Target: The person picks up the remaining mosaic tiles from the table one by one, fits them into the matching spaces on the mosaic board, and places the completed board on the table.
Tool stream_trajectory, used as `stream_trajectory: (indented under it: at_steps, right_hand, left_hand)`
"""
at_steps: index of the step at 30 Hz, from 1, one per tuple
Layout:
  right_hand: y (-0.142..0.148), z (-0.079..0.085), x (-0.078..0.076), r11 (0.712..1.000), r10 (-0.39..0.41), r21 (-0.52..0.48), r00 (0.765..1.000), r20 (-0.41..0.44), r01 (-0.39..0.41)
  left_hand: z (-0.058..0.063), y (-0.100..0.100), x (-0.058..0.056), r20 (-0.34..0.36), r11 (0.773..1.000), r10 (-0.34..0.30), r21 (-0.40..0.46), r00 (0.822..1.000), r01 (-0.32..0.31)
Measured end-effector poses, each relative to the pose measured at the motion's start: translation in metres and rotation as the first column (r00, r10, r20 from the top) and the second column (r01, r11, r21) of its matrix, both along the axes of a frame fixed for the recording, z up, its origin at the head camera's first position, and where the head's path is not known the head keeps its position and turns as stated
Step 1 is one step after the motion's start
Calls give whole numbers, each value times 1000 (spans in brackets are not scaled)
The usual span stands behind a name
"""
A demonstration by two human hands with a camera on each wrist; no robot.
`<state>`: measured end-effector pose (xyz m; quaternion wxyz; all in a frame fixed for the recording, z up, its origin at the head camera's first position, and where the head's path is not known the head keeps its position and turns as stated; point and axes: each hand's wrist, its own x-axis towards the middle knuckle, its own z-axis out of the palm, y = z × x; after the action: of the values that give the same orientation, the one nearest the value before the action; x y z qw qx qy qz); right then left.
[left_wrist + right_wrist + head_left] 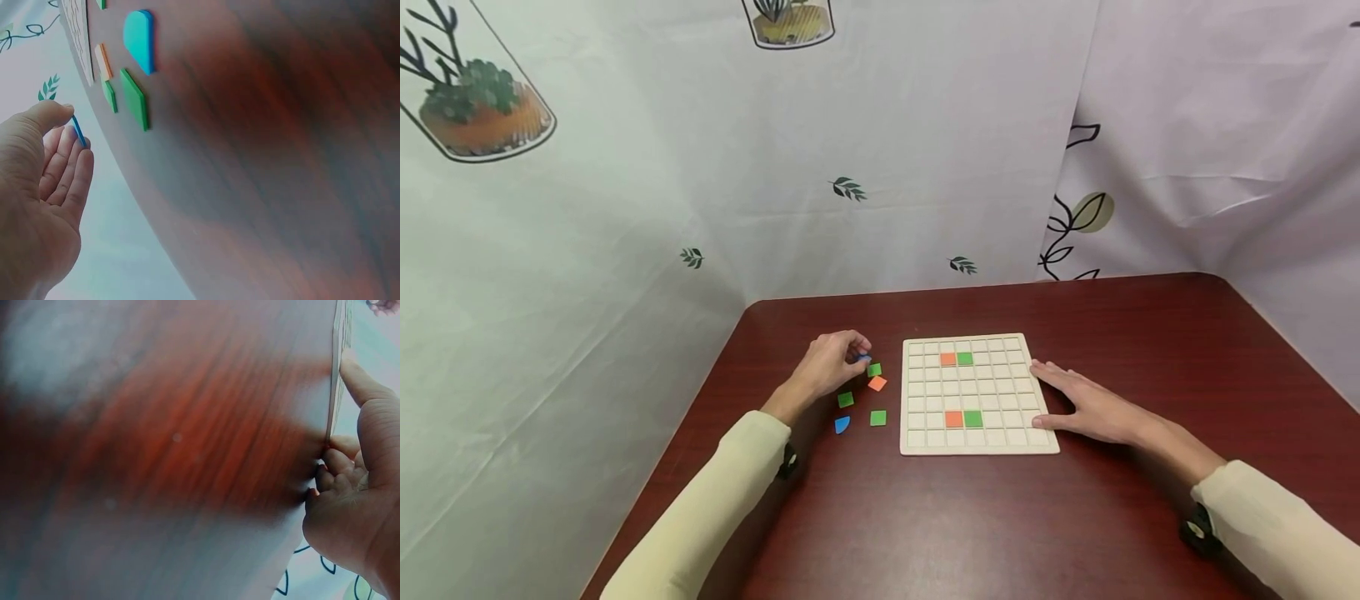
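My left hand [829, 364] pinches a thin blue piece [79, 131] between thumb and fingertips, left of the pale gridded board [970, 388]. Near it on the table lie loose flat pieces: green squares, one by the fingertips [866, 345], an orange square [877, 383] and a blue piece with a rounded edge [842, 425]. At the board's right edge, my right hand [1093, 406] rests with fingers extended and thumb spread, touching the rim. Two orange-and-green pairs sit in the grid: an orange square [948, 359] beside a green one [965, 358], and another pair lower down.
The dark red-brown table [955, 525] has rounded far corners. White cloth [910, 133] printed with plants hangs behind it and along the left side. Each wrist, below a pale sleeve [700, 508], carries a small dark device.
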<state>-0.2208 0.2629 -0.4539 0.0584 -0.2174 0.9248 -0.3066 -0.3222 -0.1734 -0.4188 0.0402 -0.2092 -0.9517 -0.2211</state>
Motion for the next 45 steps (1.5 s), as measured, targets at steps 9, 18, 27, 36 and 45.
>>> stream_trajectory:
  at_steps: [9, 18, 27, 36, 45]
  right_hand:
    - [-1, 1, -1, 1000, -9, 14, 1000, 6, 9]
    - [0, 0, -1, 1000, -14, 13, 1000, 11, 14]
    - [2, -1, -3, 1000, -7, 5, 1000, -1, 7]
    - [2, -2, -3, 1000, -2, 3, 1000, -1, 2]
    - [2, -1, -3, 1000, -2, 0, 1000, -2, 2]
  left_hand:
    - [3, 22, -5, -10, 997, -74, 13, 997, 75]
    - [6, 50, -10, -8, 991, -134, -2, 991, 134]
    - [8, 76, -16, 5, 981, -194, -5, 981, 194]
    - [5, 98, -20, 4, 970, -244, -6, 970, 244]
    - [0, 119, -23, 51, 972, -233, 1, 971, 233]
